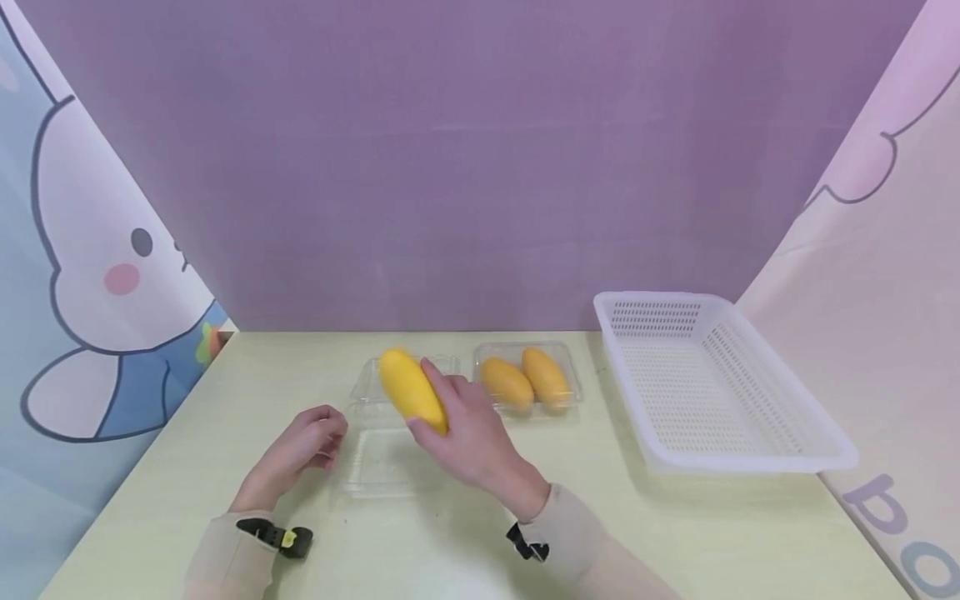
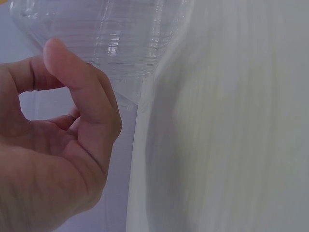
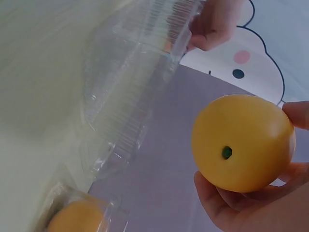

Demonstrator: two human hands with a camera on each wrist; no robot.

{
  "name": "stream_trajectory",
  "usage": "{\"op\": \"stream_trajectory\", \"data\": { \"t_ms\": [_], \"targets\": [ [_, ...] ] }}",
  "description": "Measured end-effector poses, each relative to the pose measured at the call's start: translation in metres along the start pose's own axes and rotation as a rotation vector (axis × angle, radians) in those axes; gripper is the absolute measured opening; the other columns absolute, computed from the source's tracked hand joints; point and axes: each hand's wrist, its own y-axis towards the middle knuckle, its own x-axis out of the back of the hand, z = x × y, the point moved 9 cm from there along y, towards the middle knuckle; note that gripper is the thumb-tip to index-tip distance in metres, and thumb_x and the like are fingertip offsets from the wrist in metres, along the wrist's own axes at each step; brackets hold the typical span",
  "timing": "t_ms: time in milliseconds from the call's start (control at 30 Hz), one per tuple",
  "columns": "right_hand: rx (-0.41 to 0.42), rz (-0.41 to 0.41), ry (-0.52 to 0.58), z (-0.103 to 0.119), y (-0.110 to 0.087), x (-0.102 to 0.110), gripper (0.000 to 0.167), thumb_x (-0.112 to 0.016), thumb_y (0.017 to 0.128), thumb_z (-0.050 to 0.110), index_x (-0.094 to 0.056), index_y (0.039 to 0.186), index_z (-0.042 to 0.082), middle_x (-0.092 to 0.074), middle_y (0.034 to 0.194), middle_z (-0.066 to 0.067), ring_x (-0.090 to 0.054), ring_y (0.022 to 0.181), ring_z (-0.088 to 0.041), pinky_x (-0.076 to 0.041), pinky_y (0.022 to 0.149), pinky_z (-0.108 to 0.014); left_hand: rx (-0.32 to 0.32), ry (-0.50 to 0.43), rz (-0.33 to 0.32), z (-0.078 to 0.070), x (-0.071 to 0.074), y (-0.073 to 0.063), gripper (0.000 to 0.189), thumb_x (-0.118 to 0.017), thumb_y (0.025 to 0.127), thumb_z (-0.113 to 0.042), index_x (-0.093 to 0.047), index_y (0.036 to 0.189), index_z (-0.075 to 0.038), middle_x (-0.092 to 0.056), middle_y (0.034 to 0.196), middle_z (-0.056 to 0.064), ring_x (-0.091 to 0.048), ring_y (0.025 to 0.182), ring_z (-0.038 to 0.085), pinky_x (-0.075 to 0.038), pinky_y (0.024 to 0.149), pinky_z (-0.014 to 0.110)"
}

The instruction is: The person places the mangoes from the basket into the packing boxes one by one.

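Observation:
My right hand (image 1: 476, 437) grips a yellow mango (image 1: 411, 390) above an opened clear plastic clamshell box (image 1: 386, 475). The right wrist view shows the mango (image 3: 244, 142) end-on, a small green stem spot facing the camera, with fingers (image 3: 215, 200) and thumb around it. Just left of the box, my left hand (image 1: 303, 446) holds nothing, its fingers loosely bent. In the left wrist view this hand (image 2: 72, 125) appears close to the clear plastic (image 2: 116, 38); whether they touch I cannot tell. A second clear box (image 1: 570, 367) behind and to the right contains two mangoes (image 1: 546, 377).
A white perforated plastic basket (image 1: 750, 462) stands at the right of the pale table (image 1: 675, 533); its inside shows no fruit. A purple panel (image 1: 480, 167) rises along the table's back edge. Printed cloth walls (image 1: 112, 208) flank both sides.

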Motion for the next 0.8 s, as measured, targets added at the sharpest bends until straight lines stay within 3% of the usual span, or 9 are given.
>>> {"op": "stream_trajectory", "data": {
  "t_ms": [500, 800],
  "targets": [
    [0.007, 0.092, -0.194, 0.006, 0.005, -0.043, 0.068, -0.056, 0.098, 0.045, -0.035, 0.159, 0.024, -0.057, 0.127, -0.007, -0.053, 0.106, -0.021, -0.046, 0.086, -0.035, 0.008, -0.006, 0.005, 0.001, 0.001, 0.001, 0.021, -0.049, 0.099, -0.013, -0.051, 0.106, 0.007, -0.052, 0.082, 0.009, -0.053, 0.067, 0.020, -0.052, 0.057, 0.029],
    [-0.015, 0.205, -0.334, 0.004, 0.005, -0.067, 0.065, -0.054, 0.099, 0.048, -0.036, 0.159, 0.028, -0.056, 0.123, -0.005, -0.049, 0.102, -0.021, -0.043, 0.083, -0.034, 0.004, -0.006, 0.010, 0.001, 0.000, 0.000, 0.023, -0.050, 0.100, -0.015, -0.051, 0.108, 0.006, -0.053, 0.082, 0.010, -0.054, 0.068, 0.021, -0.054, 0.058, 0.030]
  ]
}}
